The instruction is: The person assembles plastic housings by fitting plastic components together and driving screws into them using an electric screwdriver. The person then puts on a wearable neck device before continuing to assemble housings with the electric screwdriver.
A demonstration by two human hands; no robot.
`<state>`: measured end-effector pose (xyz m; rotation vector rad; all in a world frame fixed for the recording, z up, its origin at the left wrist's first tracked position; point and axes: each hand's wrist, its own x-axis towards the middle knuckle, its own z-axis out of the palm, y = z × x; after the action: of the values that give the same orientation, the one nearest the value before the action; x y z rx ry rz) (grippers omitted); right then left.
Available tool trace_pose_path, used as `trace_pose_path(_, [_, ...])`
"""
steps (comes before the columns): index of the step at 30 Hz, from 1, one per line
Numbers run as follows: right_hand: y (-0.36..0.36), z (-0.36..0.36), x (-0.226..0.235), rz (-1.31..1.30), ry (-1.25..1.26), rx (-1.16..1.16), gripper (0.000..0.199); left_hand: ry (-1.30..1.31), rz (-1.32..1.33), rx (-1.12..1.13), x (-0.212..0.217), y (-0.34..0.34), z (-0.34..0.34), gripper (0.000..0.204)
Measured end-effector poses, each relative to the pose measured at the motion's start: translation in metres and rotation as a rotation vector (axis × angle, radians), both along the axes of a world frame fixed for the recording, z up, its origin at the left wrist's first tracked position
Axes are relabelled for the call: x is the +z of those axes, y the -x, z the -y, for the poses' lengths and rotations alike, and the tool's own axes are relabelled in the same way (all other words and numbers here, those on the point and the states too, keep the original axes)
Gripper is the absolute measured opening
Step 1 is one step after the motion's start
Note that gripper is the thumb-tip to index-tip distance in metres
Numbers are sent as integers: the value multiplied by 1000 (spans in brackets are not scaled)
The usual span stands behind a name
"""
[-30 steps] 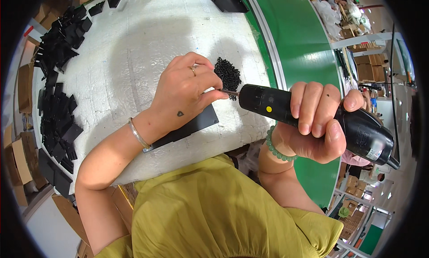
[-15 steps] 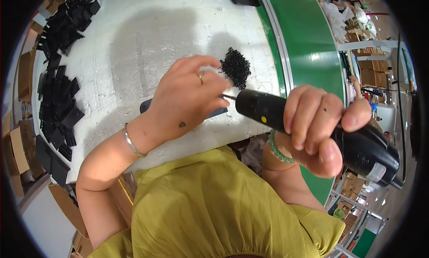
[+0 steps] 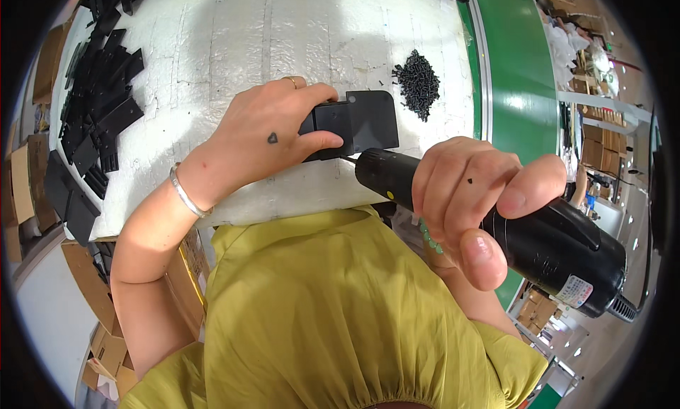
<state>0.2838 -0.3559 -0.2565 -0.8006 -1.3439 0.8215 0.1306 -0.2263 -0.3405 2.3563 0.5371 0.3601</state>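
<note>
A flat matte black plastic plate (image 3: 358,122) is pinned on the white tabletop (image 3: 234,48) by the left hand (image 3: 273,136); a chunky black electric screwdriver (image 3: 510,228) is gripped by the right hand (image 3: 471,196), its tip set at the plate's edge.

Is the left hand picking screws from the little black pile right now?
No, the left hand grips a black plastic part on the white table, apart from the screw pile.

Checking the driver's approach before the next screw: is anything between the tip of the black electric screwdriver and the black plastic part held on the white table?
Nothing visible does. The electric screwdriver in the right hand has its tip right at the near edge of the black plastic part, beside the left hand's thumb. The pile of small black screws lies clear, behind the part.
</note>
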Motion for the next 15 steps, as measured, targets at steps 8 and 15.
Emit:
trace_pose_path(8, [7,-5,-4,48,20,24,31,47,24,5,-4,-4,0,37])
trace_pose_path(15, [11,-10,3,128,76,44,29,153,-65,0,4,-6,1,39])
